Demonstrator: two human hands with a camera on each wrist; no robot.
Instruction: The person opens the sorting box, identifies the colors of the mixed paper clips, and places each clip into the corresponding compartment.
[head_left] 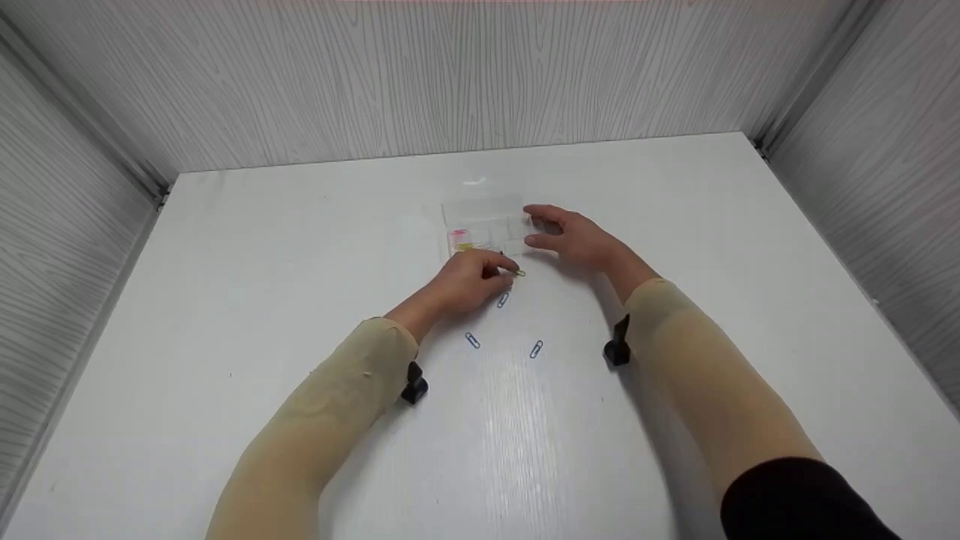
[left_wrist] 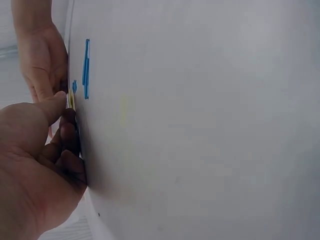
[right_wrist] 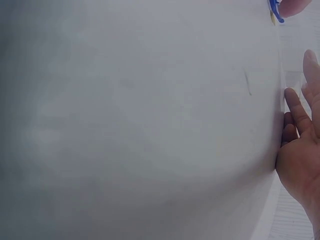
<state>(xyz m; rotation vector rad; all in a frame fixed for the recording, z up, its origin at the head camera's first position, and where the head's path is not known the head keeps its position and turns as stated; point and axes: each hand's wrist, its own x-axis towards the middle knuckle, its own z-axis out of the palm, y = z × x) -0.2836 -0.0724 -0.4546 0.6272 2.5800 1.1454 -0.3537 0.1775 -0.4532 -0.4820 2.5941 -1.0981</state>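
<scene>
A clear compartment box (head_left: 490, 232) lies with its transparent lid (head_left: 480, 202) raised at the back. Pink clips (head_left: 457, 234) and yellow clips (head_left: 465, 246) are in its left compartments. Just in front of the box, my left hand (head_left: 474, 281) pinches a yellow paper clip (head_left: 521, 274) between thumb and index finger, low over the table. My right hand (head_left: 589, 240) rests at the box's right side, fingers extended and touching its edge. Three blue paper clips lie nearer me: one by the left hand (head_left: 503, 300), one further left (head_left: 472, 340), one to the right (head_left: 536, 349).
The white table (head_left: 285, 247) runs back to a grey wood-grain panel (head_left: 450, 82), with similar panels at left and right. A small black wrist device sits on each forearm, left (head_left: 414, 384) and right (head_left: 617, 349).
</scene>
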